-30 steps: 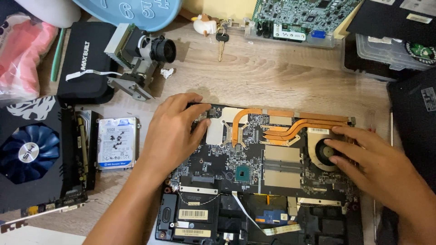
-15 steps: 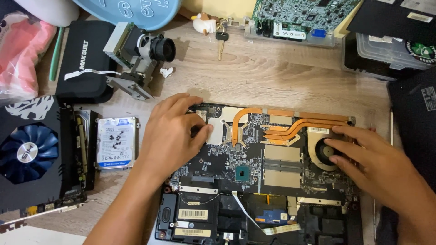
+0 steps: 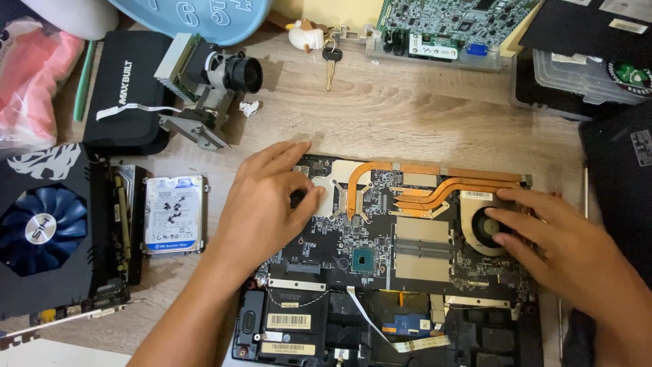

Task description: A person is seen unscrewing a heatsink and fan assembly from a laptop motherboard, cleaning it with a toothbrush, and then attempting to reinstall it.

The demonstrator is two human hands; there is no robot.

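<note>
An opened laptop (image 3: 380, 272) lies on the wooden table, its dark motherboard bare, with copper heat pipes (image 3: 435, 187) running across the top. My left hand (image 3: 261, 204) rests flat on the board's upper left part, fingers bent over the metal plate beside the pipes. My right hand (image 3: 564, 245) lies on the right end, fingertips on the round cooling fan (image 3: 483, 228). Neither hand grips anything that I can see.
A hard drive (image 3: 173, 214) lies left of the laptop, next to a graphics card with a blue fan (image 3: 44, 234). Behind are a black pouch (image 3: 129, 92), a small camera-like part (image 3: 217, 78), keys (image 3: 328, 54), a green circuit board (image 3: 441, 24) and black boxes (image 3: 584, 61).
My left hand has slid slightly down and right over the board's upper left. My right hand stays on the fan.
</note>
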